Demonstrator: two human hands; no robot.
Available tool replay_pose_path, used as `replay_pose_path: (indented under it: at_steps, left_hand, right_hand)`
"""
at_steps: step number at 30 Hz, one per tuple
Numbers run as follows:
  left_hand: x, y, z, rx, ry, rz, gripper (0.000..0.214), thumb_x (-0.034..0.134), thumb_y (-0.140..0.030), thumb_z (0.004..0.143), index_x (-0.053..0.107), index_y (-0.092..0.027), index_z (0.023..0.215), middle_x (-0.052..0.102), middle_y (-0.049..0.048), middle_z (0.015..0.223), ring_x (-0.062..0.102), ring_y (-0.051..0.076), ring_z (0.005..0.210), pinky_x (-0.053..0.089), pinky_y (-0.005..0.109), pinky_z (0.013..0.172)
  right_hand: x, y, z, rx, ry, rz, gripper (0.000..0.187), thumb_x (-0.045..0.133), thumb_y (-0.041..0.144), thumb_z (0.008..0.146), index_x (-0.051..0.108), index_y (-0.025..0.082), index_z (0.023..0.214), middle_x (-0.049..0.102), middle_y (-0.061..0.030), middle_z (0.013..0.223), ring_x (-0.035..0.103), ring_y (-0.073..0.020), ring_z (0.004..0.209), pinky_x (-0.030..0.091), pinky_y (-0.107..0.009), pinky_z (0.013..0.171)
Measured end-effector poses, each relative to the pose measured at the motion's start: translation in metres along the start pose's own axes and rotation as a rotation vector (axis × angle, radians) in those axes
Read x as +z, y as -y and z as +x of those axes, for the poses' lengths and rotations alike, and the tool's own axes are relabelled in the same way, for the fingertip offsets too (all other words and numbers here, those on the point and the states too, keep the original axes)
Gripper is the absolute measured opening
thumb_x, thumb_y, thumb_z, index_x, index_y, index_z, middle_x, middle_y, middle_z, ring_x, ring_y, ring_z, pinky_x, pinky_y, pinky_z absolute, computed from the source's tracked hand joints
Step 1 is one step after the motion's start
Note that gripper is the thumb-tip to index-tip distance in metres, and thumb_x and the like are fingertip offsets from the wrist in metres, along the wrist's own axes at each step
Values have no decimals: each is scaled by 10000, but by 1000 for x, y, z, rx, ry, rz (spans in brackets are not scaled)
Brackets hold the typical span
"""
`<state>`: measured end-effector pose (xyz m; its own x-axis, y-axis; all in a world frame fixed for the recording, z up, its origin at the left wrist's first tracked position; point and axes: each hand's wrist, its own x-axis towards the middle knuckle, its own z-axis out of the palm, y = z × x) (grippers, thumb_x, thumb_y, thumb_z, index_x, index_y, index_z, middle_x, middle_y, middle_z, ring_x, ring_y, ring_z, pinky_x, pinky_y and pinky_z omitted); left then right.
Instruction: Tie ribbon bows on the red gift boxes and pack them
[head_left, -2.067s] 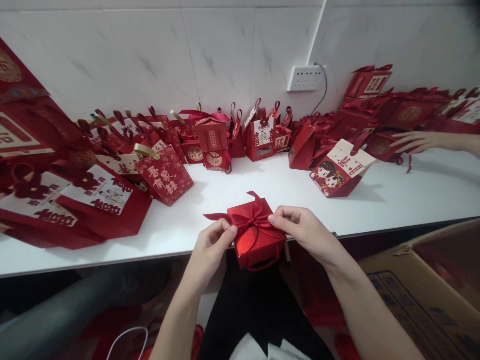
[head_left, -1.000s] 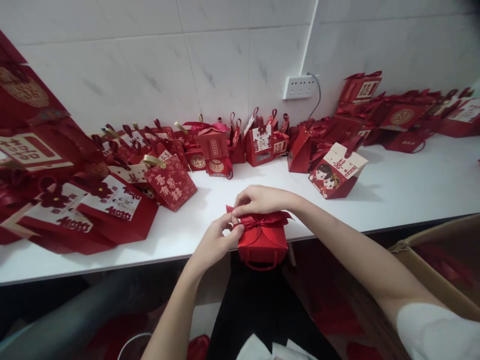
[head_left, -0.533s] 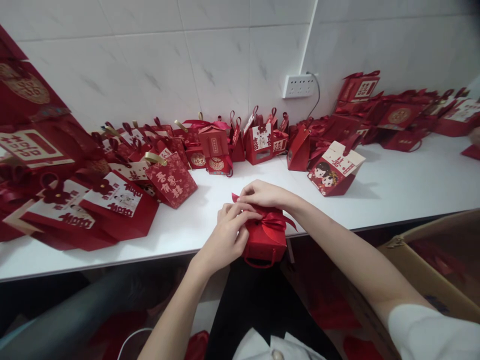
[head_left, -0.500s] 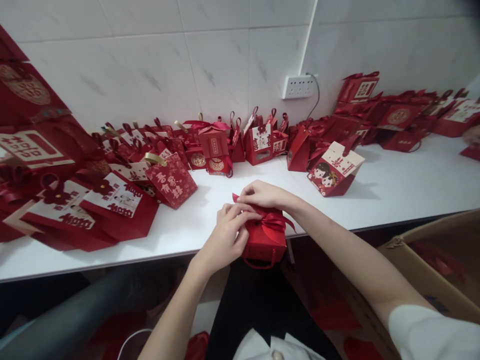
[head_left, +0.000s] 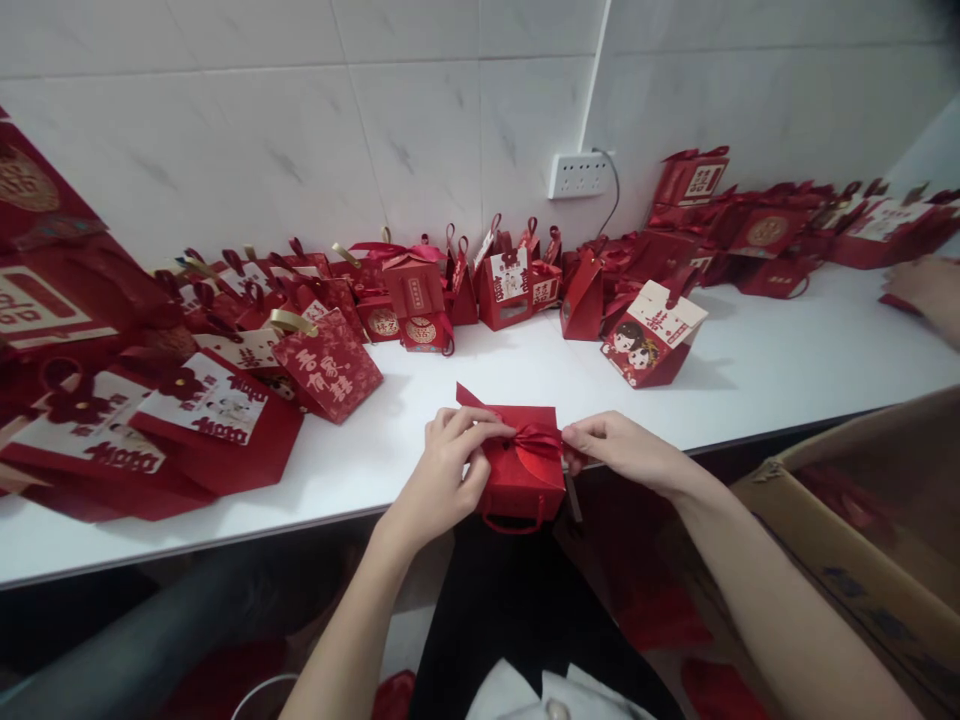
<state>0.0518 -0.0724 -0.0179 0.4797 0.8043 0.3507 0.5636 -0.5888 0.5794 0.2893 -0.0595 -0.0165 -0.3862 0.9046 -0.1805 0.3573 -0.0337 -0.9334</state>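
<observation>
A small red gift box (head_left: 517, 490) sits at the table's front edge, above my lap, with a cord handle hanging on its near side. Tied across its top is a red satin ribbon (head_left: 536, 438) in a bow. My left hand (head_left: 454, 465) rests on the box's left side, fingers closed on the left part of the bow by the knot. At the right side, my right hand (head_left: 626, 450) pinches the ribbon's right part between thumb and forefinger. One ribbon tail sticks out past the box's far left corner.
Decorated red gift boxes (head_left: 326, 365) crowd the white table (head_left: 420, 380) at left and along the wall. A box with cartoon figures (head_left: 652, 335) stands to the right. An open carton (head_left: 847, 560) is at lower right. Another person's hand (head_left: 926, 290) shows at far right.
My right hand has moved from the box's far left side to its right, now holding the ribbon there. My left hand stays by the knot. The other person's hand came further into view.
</observation>
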Motion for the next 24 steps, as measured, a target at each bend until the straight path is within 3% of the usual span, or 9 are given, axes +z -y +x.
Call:
replay_pose_path:
  at_steps: [4,6,9,14,18,20,23,24]
  left_hand:
    - [-1,-1,0,-6,4,9,404,356,-59,831,591,-236,1108,570,39,1164,447,218,1069,351,406,960]
    - [-1,-2,0,-2,4,13,417,357,-59,831,587,-240,1128,571,36,1195,447,220,1078,351,414,967]
    - [-2,-2,1,-16,21,23,459,356,-59,824,575,-251,1178,557,27,1259,445,227,1081,352,433,970]
    - [-4,2,4,-60,57,20,502,343,-98,823,539,-273,1251,468,9,1388,401,238,1193,293,476,1036]
    - [-5,11,6,-79,86,-99,484,335,-168,849,498,-258,1297,378,29,1463,310,230,1335,199,477,1108]
    - [-5,19,7,-102,91,-233,476,365,-230,862,468,-239,1327,348,48,1481,287,232,1365,182,454,1128]
    - [1,35,6,-121,101,-473,539,433,-305,853,386,-237,1385,288,52,1511,241,241,1393,182,419,1138]
    - [5,41,6,-128,90,-554,577,456,-327,844,348,-242,1405,253,50,1524,225,247,1399,196,408,1135]
  right_hand:
    - [0,15,8,-82,-198,63,413,685,564,642,584,163,622,555,15,594,502,-122,604,388,-266,634]
    - [-5,22,20,-134,-231,86,359,702,504,636,606,159,663,562,14,624,497,-120,623,384,-268,642]
    - [-11,28,42,-173,-190,151,302,741,408,598,621,149,697,580,14,662,497,-109,630,380,-270,645]
    - [-13,20,70,-72,-25,338,353,784,299,532,617,153,806,555,50,641,499,-85,594,392,-266,654]
    - [-10,6,77,7,-22,214,390,764,275,573,615,148,911,585,19,698,526,-111,648,394,-272,670]
    - [-8,2,69,-43,-203,152,341,733,315,627,610,156,903,609,-22,775,552,-150,754,407,-295,715]
    - [1,1,40,-263,-657,108,275,628,445,746,581,195,853,591,-31,820,535,-178,863,413,-297,752]
    - [6,1,27,-320,-727,96,284,577,483,787,568,201,824,575,-22,787,529,-173,833,413,-287,734]
